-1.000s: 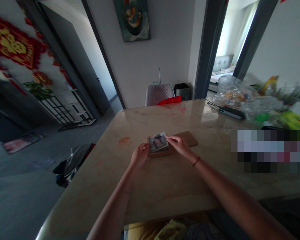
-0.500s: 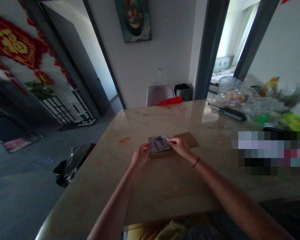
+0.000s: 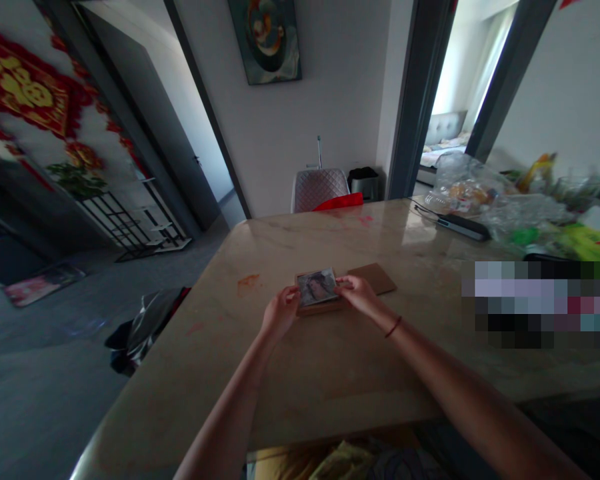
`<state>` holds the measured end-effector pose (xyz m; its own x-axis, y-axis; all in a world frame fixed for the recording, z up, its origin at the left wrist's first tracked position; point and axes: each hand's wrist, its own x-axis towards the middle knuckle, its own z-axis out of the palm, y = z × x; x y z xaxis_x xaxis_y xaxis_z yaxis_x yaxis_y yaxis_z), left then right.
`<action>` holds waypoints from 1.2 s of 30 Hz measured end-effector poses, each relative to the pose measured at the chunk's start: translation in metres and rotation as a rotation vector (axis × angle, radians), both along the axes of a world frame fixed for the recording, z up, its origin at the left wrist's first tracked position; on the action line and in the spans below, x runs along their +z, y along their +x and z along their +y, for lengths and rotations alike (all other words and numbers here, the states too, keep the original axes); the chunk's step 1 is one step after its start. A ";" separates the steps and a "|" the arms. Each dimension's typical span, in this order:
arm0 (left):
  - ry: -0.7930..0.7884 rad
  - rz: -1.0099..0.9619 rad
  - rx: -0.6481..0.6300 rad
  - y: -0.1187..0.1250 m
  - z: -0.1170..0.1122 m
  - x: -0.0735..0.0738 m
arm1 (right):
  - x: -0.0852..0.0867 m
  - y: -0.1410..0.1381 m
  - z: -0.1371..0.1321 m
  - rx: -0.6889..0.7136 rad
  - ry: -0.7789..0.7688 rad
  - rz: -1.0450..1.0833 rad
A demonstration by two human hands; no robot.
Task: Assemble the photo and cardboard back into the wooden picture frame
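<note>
Photo (image 3: 318, 287) now lies flat on the wooden frame (image 3: 321, 309), mid-table (image 3: 330, 387); a second ago it sat tilted. Left hand (image 3: 280, 312) pinches its left edge, right hand (image 3: 360, 295) its right edge. Brown board (image 3: 377, 276) lies just right of the frame.

A marble table (image 3: 330, 373) carries clear plastic bags (image 3: 480, 193) and 1 black device (image 3: 463, 227); a quilted chair (image 3: 317, 189) stands beyond.

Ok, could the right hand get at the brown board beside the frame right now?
Probably yes: the brown board lies flat on the table just beyond the right hand, with nothing on it or between them, though that hand's grip is on the photo.
</note>
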<state>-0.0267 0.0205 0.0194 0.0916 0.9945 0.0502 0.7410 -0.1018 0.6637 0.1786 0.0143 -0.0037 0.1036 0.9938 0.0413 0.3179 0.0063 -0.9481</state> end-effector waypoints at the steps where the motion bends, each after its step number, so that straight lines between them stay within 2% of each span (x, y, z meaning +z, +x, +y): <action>1: 0.017 0.007 -0.005 0.001 0.000 0.000 | 0.000 0.000 0.000 -0.005 0.012 0.006; 4: 0.205 0.089 -0.049 0.005 -0.004 -0.002 | -0.002 -0.001 0.001 0.002 0.061 0.021; 7: 0.411 0.142 -0.193 0.012 -0.009 -0.002 | -0.005 0.000 0.002 0.013 0.062 0.012; 10: 0.443 0.129 -0.359 0.018 -0.013 -0.002 | -0.005 0.001 0.002 0.034 0.072 -0.001; 12: 0.444 0.119 -0.405 0.019 -0.013 -0.003 | -0.005 0.001 0.001 0.037 0.126 -0.015; 18: 0.456 0.089 -0.358 0.014 -0.007 -0.007 | -0.008 0.002 0.004 0.077 0.286 -0.182; 25: 0.429 0.087 -0.305 0.014 -0.005 -0.011 | -0.021 -0.002 0.008 0.062 0.275 -0.223; 31: 0.408 0.078 -0.262 0.013 -0.003 -0.012 | -0.017 -0.005 0.005 0.061 0.304 -0.234; 36: 0.337 0.028 -0.160 0.009 0.001 -0.014 | -0.014 -0.008 0.002 0.072 0.268 -0.268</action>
<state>-0.0177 0.0216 0.0050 0.2507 0.8957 0.3671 0.7157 -0.4269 0.5528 0.1704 0.0160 -0.0176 -0.0160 0.9484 0.3168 0.5443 0.2740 -0.7929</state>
